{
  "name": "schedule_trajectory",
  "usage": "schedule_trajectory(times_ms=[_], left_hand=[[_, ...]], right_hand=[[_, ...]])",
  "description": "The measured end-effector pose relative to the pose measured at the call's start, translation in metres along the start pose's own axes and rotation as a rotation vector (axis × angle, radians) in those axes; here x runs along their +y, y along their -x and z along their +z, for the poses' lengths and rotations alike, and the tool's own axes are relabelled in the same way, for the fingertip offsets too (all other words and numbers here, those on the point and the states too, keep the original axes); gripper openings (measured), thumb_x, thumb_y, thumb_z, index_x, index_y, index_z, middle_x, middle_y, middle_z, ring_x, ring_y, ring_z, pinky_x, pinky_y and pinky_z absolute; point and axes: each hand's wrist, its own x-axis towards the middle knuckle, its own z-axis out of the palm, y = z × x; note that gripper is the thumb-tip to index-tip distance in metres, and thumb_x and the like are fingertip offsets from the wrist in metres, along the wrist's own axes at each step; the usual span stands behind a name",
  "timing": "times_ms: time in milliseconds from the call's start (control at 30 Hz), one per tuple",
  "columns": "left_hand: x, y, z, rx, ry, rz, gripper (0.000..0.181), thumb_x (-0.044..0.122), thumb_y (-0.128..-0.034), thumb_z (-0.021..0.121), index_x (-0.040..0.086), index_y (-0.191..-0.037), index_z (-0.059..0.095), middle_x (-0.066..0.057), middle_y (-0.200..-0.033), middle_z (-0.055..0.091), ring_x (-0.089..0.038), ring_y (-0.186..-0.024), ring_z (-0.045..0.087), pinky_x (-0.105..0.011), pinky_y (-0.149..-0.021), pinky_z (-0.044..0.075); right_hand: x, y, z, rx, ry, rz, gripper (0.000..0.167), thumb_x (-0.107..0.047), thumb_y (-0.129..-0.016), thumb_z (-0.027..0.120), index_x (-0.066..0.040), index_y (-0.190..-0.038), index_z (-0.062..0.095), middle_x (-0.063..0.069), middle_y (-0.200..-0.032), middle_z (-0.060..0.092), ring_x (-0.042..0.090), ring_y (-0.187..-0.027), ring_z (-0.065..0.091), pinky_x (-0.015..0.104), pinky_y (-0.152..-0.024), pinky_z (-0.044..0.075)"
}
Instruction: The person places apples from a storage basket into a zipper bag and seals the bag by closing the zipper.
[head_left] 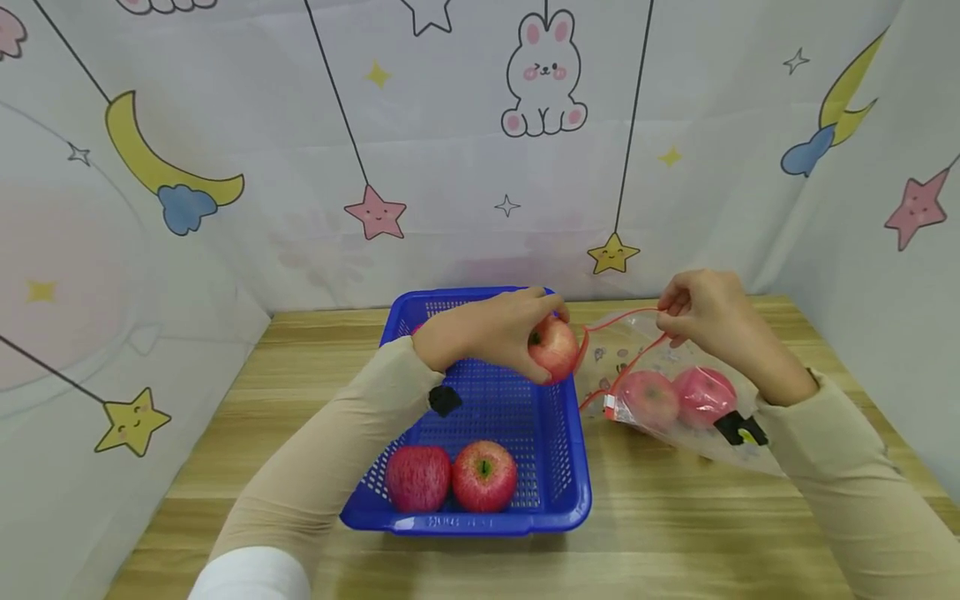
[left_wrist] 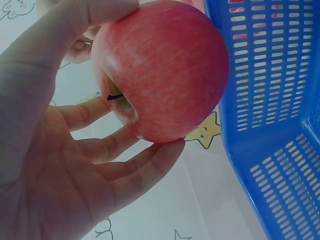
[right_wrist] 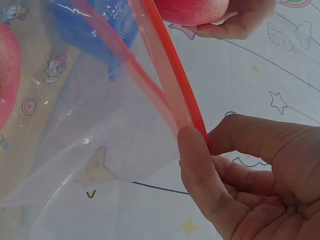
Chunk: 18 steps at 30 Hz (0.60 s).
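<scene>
My left hand (head_left: 504, 332) grips a red apple (head_left: 555, 350) above the right rim of a blue basket (head_left: 480, 523), thumb and fingers spread around it. In the left wrist view the apple (left_wrist: 165, 70) shows its stem side toward the palm. With thumb and finger, my right hand (head_left: 708, 321) pinches the red zip edge of a clear printed plastic bag (head_left: 600, 375), whose mouth gapes toward the held apple. Two apples (head_left: 705, 396) lie inside the bag. At the near end of the basket sit two more apples (head_left: 484, 476); another is mostly hidden behind my left wrist.
The basket and bag stand side by side on a wooden table (head_left: 675, 533). A white cloth (head_left: 465, 150) printed with stars, moons and a rabbit hangs behind the table and along both sides.
</scene>
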Motion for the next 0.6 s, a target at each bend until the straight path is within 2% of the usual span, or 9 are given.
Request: schedule_trajectory(times_ms=[200,600], left_hand=[[0.007,-0.009,0.005,0.019,0.002,0.035,0.063,0.03,-0.0774,0.082,0.009,-0.129,0.053,-0.006,-0.116,0.054,-0.017,-0.103,0.055,-0.024,-0.086,0.047],[0.014,-0.023,0.015,0.039,-0.037,0.085,0.068,0.032,-0.0752,0.082,0.009,-0.131,0.051,-0.009,-0.117,0.053,-0.021,-0.102,0.055,-0.025,-0.088,0.046]], right_hand=[[0.0,-0.001,0.0,0.005,0.003,-0.01,0.006,0.004,-0.084,0.068,0.008,-0.087,0.064,0.011,-0.072,0.064,0.019,-0.053,0.067,0.026,-0.051,0.054],[0.003,-0.001,-0.001,0.008,-0.003,0.006,0.008,0.003,-0.084,0.069,0.008,-0.087,0.064,0.011,-0.071,0.065,0.02,-0.053,0.067,0.025,-0.051,0.053]])
